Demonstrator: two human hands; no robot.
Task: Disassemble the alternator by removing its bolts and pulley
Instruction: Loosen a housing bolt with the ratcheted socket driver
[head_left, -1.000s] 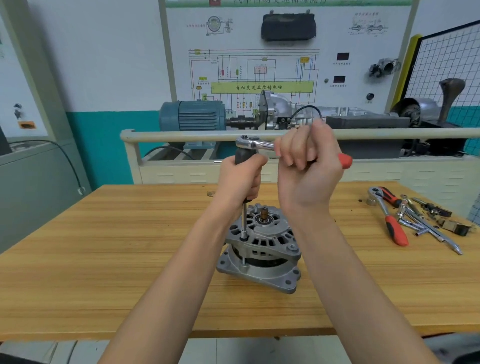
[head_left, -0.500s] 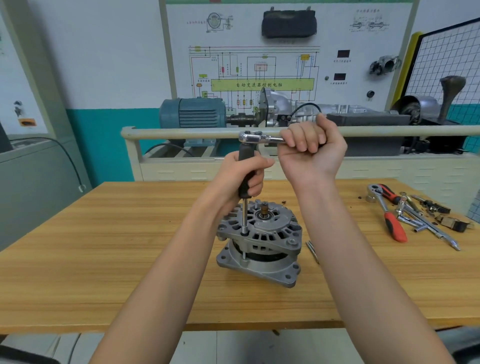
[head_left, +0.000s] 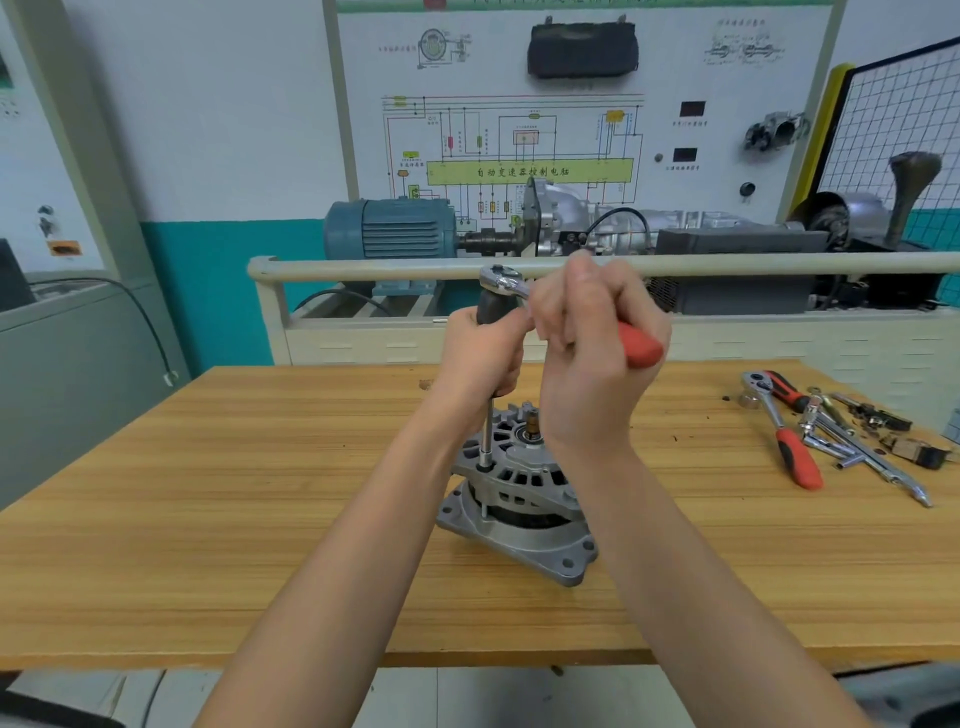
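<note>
We see the alternator (head_left: 514, 493) standing mid-bench on the wooden table (head_left: 208, 519), an extension bar (head_left: 487, 431) upright on a housing bolt. Our left hand (head_left: 480, 358) wraps the bar's black grip; our right hand (head_left: 592, 353) clenches the ratchet (head_left: 501, 278). Spare tools (head_left: 831, 431) lie well apart, right.

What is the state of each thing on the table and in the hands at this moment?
alternator: standing on the wooden table, still assembled, shaft end up.
ratchet: held by its red handle, head on top of the extension.
extension bar: upright, lower end on a bolt of the alternator.
left hand: grips the black extension handle.
right hand: grips the ratchet.
spare ratchet: lying unused on the table.
loose tools: lying in a heap.
</note>
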